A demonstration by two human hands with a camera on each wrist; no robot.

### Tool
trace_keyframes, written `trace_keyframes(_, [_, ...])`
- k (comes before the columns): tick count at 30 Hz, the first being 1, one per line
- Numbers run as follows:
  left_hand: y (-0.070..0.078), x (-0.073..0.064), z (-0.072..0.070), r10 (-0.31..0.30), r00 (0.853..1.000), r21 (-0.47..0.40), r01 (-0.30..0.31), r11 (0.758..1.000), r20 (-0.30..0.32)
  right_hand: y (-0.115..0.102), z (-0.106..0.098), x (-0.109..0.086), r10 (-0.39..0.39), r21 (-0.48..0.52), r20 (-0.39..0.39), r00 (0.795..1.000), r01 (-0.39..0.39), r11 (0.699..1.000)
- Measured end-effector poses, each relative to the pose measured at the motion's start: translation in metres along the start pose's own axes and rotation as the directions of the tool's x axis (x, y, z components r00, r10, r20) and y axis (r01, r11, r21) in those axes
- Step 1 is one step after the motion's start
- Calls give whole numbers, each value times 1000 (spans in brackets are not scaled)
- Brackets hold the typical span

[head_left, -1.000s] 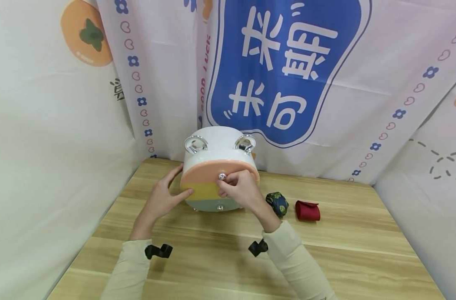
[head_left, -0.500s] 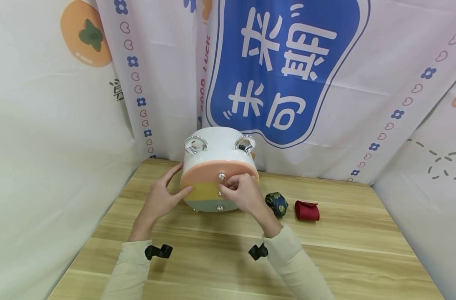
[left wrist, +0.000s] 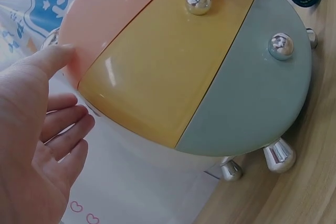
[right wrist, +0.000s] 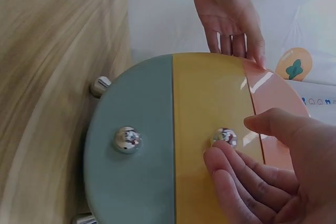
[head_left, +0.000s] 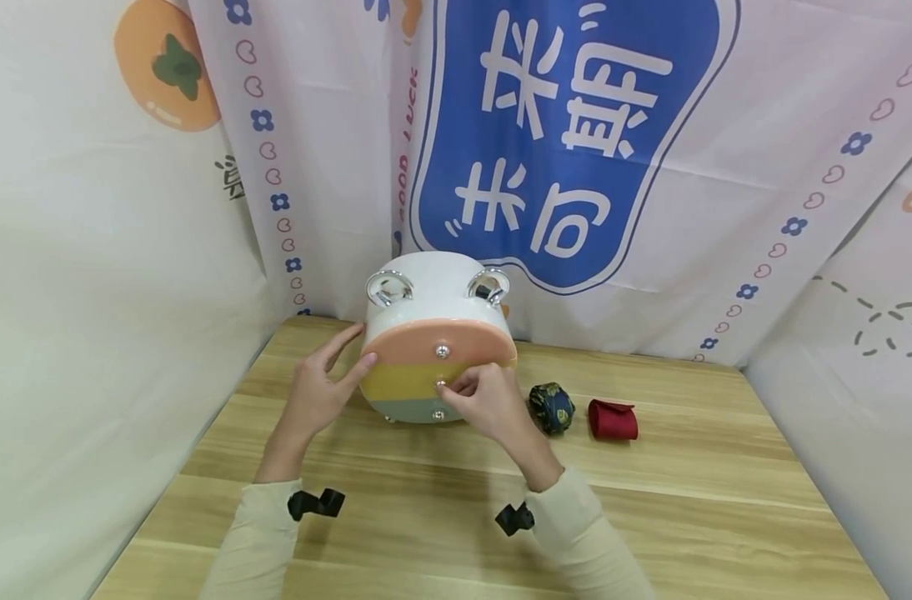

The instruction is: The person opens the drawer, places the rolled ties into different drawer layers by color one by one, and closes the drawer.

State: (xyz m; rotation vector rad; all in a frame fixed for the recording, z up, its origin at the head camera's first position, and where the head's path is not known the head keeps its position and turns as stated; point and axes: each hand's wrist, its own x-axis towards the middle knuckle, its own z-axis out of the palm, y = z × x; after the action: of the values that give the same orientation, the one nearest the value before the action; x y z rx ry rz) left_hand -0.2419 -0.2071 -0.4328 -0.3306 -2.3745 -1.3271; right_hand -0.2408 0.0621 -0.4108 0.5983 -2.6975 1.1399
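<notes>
A small rounded cabinet with a white body stands at the back of the table, its pink, yellow and green drawer fronts lying flush. Each front has a silver knob. My right hand is at the yellow drawer; in the right wrist view its thumb and bent fingers stand on either side of the yellow drawer's knob, with a gap showing. My left hand lies against the cabinet's left side, fingers extended, thumb tip at the edge of the pink drawer.
Right of the cabinet sit a rolled dark patterned tie and a rolled red cloth piece on the wooden table. Two silver rings rise from the cabinet's top. Printed curtains hang close behind and at the sides.
My right hand has moved down from the pink drawer's knob to the yellow drawer's knob. My left thumb has slid slightly up and left along the cabinet's front edge.
</notes>
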Motion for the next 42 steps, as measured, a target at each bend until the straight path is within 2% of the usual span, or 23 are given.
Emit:
trace_keyframes(7, [4, 1, 1, 39, 999, -56, -40, 998, -10, 7, 12, -2, 38, 33, 24, 999, -39, 999])
trace_keyframes(13, [27, -3, -3, 47, 999, -65, -48, 997, -6, 12, 24, 0, 21, 31, -24, 999, -20, 999])
trace_keyframes(16, [34, -4, -4, 54, 999, -70, -54, 996, -3, 12, 28, 0, 3, 47, -46, 999, 0, 999])
trace_keyframes(24, [34, -2, -3, 49, 999, -87, -48, 995, 2, 10, 29, 1, 3, 75, -67, 998, 2, 997])
trace_keyframes(32, [32, -1, -4, 33, 999, -80, -33, 996, 5, 7, 30, 3, -2, 40, -98, 995, 6, 999])
trace_keyframes(42, [34, -4, -4, -2, 1000, -64, 4, 998, 23, 6, 33, 0, 25, -8, -116, 993, -26, 1000])
